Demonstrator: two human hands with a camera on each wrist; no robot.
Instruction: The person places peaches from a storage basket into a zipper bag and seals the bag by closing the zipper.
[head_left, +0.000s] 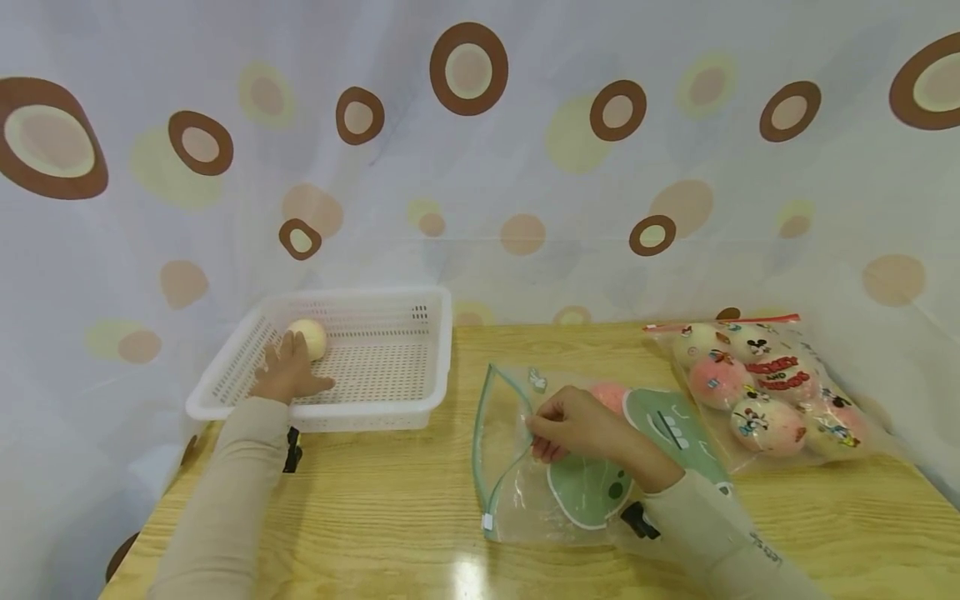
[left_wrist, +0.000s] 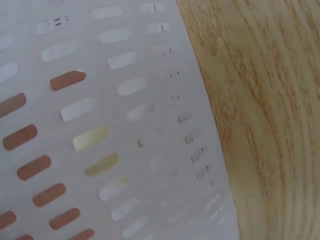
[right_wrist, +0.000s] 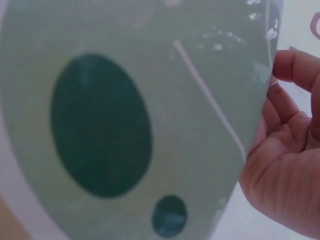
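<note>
A single cream-and-pink peach [head_left: 313, 335] lies in the white plastic basket [head_left: 390, 407] at the left. My left hand [head_left: 288, 371] reaches over the basket's front rim with its fingers spread beside the peach; whether they touch it cannot be told. Only the basket's slotted wall [left_wrist: 165, 120] shows in the left wrist view, and that hand is out of it. My right hand [head_left: 577, 425] pinches the upper layer of a clear zip bag [head_left: 525, 500] with a green cartoon print, holding its mouth apart. Something pink and round [head_left: 609, 395] shows inside this bag. In the right wrist view, the green print [right_wrist: 200, 165] covers part of the right hand [right_wrist: 285, 135].
A second clear bag [head_left: 813, 354] with a red zip, full of several peaches, lies at the right of the wooden table [head_left: 390, 517]. A white curtain [head_left: 510, 167] with brown rings hangs behind. The green bag's white slider [head_left: 487, 522] sits at its near corner.
</note>
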